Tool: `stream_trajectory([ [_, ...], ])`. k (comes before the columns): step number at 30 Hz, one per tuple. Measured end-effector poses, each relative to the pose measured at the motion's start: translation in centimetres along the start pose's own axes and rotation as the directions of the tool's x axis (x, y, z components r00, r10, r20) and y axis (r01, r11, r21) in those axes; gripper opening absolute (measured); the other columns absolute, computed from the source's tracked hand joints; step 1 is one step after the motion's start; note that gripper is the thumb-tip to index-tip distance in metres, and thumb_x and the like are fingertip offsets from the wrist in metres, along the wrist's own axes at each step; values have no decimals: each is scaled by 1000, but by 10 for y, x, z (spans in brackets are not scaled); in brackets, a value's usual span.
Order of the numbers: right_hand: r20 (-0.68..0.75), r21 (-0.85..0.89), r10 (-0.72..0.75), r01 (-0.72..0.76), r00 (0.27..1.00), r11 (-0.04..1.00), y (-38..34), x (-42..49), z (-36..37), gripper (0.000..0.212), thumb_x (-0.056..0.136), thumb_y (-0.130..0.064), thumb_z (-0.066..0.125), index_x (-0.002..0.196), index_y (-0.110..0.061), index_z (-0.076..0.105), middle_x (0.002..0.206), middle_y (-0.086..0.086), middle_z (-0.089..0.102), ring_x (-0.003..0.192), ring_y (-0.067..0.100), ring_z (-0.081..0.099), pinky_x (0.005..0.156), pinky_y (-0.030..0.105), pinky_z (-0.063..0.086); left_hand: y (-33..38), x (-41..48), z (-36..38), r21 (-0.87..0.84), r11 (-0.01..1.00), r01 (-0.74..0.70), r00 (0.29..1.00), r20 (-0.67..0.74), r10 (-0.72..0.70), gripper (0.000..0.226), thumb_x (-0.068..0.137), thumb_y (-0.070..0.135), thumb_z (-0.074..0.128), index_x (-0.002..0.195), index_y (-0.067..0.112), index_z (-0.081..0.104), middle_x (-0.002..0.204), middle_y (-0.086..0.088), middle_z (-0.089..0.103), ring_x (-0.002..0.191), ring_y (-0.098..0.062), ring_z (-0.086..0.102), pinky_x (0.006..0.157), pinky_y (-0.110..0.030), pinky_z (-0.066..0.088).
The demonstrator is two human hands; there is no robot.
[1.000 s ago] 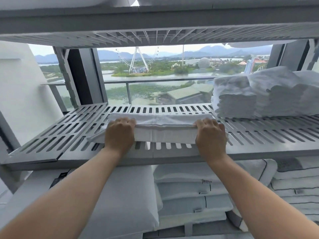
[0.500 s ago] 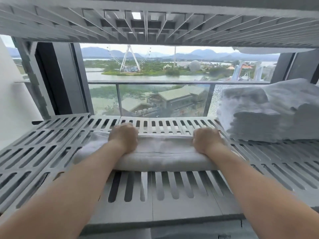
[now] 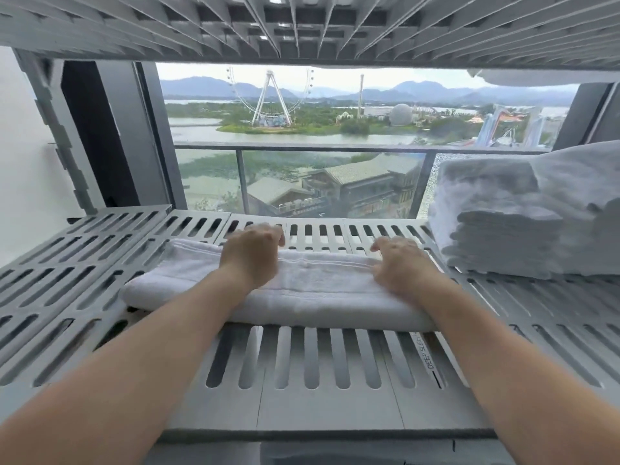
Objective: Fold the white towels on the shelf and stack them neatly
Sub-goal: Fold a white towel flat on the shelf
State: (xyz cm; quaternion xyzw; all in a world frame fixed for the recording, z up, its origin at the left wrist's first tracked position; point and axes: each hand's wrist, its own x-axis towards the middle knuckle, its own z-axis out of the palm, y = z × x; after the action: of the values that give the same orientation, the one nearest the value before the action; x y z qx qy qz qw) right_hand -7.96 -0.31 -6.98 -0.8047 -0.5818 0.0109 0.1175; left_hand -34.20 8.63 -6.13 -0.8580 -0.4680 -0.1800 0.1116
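A white towel [image 3: 313, 292], folded into a long flat band, lies crosswise on the grey slatted shelf [image 3: 322, 391]. My left hand [image 3: 250, 255] sits on its left half, knuckles up, with the fingers curled over the far edge. On the right half, my right hand [image 3: 401, 266] lies the same way, its fingers bent down past the far edge. Both forearms reach in from the bottom of the view. A stack of folded white towels [image 3: 496, 223] stands on the same shelf at the right, a short gap from my right hand.
Another slatted shelf [image 3: 302, 25] hangs low overhead. Behind the shelf is a window with a balcony railing [image 3: 302, 147]. A grey upright post [image 3: 63, 135] stands at the back left. Bare slats stretch to the left of the towel.
Both hands have pushed the towel from the shelf's front edge deeper onto the shelf. The view has moved in closer and lower, between the two shelves.
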Motion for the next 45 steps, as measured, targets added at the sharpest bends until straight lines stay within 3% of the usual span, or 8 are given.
stream_trajectory([
  [5, 49, -20, 19, -18, 999, 1000, 44, 2, -14, 70, 79, -73, 60, 126, -20, 60, 132, 6, 61, 123, 26, 53, 103, 42, 44, 63, 11, 5, -210, 978, -14, 981, 187, 54, 35, 100, 44, 45, 129, 28, 57, 137, 0, 57, 122, -21, 54, 103, -44, 44],
  [11, 47, 50, -27, 25, 999, 998, 67, 6, -15, 79, 69, -85, 57, 107, -16, 66, 112, 8, 69, 105, 28, 62, 90, 37, 51, 93, 18, 34, -88, 995, 37, 927, 374, -1, 69, 93, 69, 31, 151, 30, 36, 156, -5, 41, 142, -27, 37, 118, -48, 26],
  [15, 25, 326, -104, 90, 994, 941, 76, 7, -16, 49, 74, -67, 72, 80, -19, 61, 87, 2, 67, 81, 20, 60, 62, 29, 44, 93, 15, 42, -39, 999, 37, 910, 413, -17, 81, 88, 77, 13, 157, 34, 17, 166, -2, 21, 152, -24, 18, 123, -50, 8],
  [19, 171, 834, -121, -78, 978, 546, 85, 0, -25, 45, 77, -40, 83, 97, -2, 72, 96, 17, 75, 84, 27, 72, 76, 40, 57, 95, 13, 42, -20, 999, 38, 909, 416, -27, 80, 89, 79, 11, 157, 37, 12, 166, 1, 17, 153, -21, 14, 123, -51, 4],
  [24, 436, 820, -98, -350, 895, 453, 84, -12, -24, 42, 73, -35, 88, 103, -9, 74, 100, 15, 77, 79, 26, 74, 81, 42, 61, 95, 12, 43, -14, 997, 74, 921, 384, -63, 76, 91, 77, 17, 157, 37, 19, 165, 1, 22, 152, -21, 18, 123, -51, 6],
  [32, 439, 770, -28, -360, 898, 526, 77, -21, -30, 42, 73, -41, 87, 96, -8, 72, 94, 16, 76, 86, 34, 75, 79, 50, 61, 95, 11, 44, -11, 996, 86, 932, 354, -76, 84, 86, 80, 16, 157, 35, 21, 164, 0, 25, 151, -20, 20, 123, -51, 11],
  [38, 287, 928, -20, -273, 958, 252, 62, -16, -30, 27, 81, -12, 79, 101, 5, 70, 103, 25, 73, 86, 35, 74, 85, 48, 60, 96, 10, 46, -52, 991, 122, 946, 308, -101, 99, 71, 89, 9, 155, 38, 23, 166, -1, 18, 152, -21, 17, 124, -48, 11],
  [45, 279, 776, 2, -227, 960, 588, 60, -18, -18, 30, 81, -30, 79, 101, -10, 68, 96, 11, 73, 75, 21, 69, 55, 25, 51, 100, 7, 39, -72, 988, 139, 949, 295, -112, 78, 89, 76, 32, 155, 36, 22, 166, -2, 19, 152, -22, 17, 123, -46, 13],
])
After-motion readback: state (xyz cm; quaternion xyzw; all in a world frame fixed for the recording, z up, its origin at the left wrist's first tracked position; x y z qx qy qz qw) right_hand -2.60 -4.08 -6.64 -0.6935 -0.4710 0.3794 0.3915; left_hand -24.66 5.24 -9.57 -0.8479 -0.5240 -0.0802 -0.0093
